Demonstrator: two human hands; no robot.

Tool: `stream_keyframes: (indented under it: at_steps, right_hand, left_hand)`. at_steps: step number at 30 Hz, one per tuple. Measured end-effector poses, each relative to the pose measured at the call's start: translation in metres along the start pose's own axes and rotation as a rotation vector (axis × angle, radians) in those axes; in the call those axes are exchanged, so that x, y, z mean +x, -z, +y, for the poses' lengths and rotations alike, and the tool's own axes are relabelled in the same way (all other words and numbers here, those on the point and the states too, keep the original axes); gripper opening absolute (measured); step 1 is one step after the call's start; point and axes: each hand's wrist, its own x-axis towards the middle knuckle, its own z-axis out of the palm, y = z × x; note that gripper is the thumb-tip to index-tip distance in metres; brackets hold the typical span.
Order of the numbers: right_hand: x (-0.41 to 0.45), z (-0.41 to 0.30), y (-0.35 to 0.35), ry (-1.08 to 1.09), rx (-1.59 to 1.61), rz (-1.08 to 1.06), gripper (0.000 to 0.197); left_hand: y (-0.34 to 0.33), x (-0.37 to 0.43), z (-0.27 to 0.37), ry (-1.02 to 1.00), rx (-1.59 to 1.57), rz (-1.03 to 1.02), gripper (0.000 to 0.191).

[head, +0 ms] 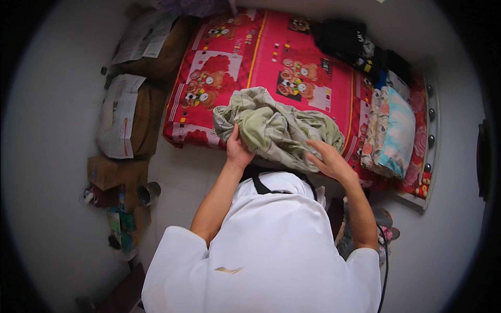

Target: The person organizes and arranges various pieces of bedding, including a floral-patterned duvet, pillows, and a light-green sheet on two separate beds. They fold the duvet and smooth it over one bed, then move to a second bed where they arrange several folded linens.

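Observation:
A crumpled pale green and grey patterned cloth (270,125) lies bunched at the near edge of a bed, over a red sheet (242,66) printed with teddy bears. My left hand (239,150) grips the cloth's near left side, with the thumb up against the fabric and the other fingers partly hidden. At the cloth's near right side is my right hand (330,160), slightly blurred, its fingers apart. Those fingertips overlap the fabric in view; whether they touch it I cannot tell.
Folded floral bedding (385,131) sits at the bed's right, by the headboard (424,168). Dark clothes (344,39) lie at the far right. Left of the bed are covered brown bundles (146,117), a cardboard box (113,172) and a dark bin (148,193). A black cable (386,266) hangs at right.

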Motion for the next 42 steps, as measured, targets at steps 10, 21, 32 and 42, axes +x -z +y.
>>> stream_keyframes:
  at_steps: [10,21,32,42]
  right_hand:
    - [0.085,0.002,-0.101,-0.347,0.101,0.178,0.095]
    - [0.071,0.030,-0.074,-0.169,0.475,0.091,0.026]
    - [-0.015,-0.011,0.172,0.064,0.530,1.413,0.025]
    - [-0.049,0.050,0.150,0.052,0.924,1.151,0.023]
  left_hand:
    - [-0.005,-0.030,-0.015,0.121,0.237,-0.153,0.064]
    - [-0.037,-0.037,0.009,0.188,0.612,-0.167,0.060]
    - [0.154,0.020,0.174,-0.396,0.253,0.767,0.024]
    - [0.199,0.022,0.179,-0.294,0.404,0.625,0.029]
